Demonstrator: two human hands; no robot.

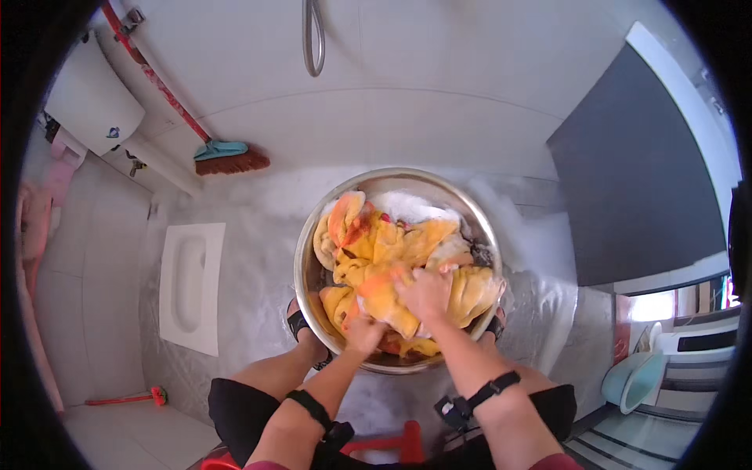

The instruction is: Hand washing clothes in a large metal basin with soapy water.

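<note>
A wide metal basin (pixel 304 258) stands between my feet, holding a bunched, wet yellow plush blanket (pixel 419 241) with orange patches. White suds (pixel 407 205) lie along the far inside of the basin. Near the front rim, my left hand (pixel 365 333) is closed on a fold of the blanket. My right hand (pixel 425 294) grips another fold a little farther in, right of the middle. Cloth hides the fingertips of both hands. On the right, part of the blanket bulges up against the basin's rim.
Foam and water cover the grey floor around the basin. A squat toilet (pixel 190 290) is set in the floor at left. One broom (pixel 231 157) leans on the far wall; a red-handled brush (pixel 159 395) lies lower left. A teal basin (pixel 633 381) stands at right.
</note>
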